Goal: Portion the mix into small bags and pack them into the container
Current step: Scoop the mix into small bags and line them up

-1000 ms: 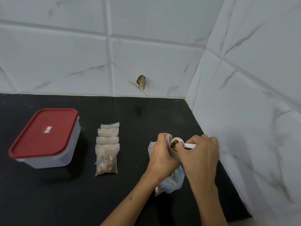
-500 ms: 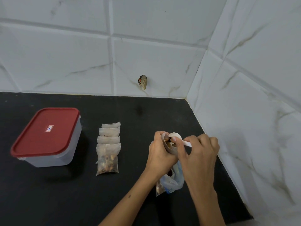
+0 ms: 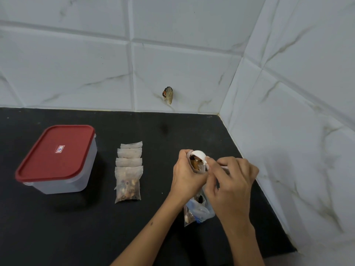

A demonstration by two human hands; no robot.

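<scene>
Near the right corner of the black counter (image 3: 57,237), the left hand (image 3: 187,175) grips a small bag (image 3: 197,166) upright, mouth open, while the right hand (image 3: 233,186) pinches a white scoop (image 3: 198,155) tipped against that mouth, brown mix showing inside. A larger plastic bag (image 3: 197,213) lies beneath the wrists. Four filled bags (image 3: 128,171) lie overlapped in a row between the hands and the red-lidded container (image 3: 57,158), which stands closed at the left.
</scene>
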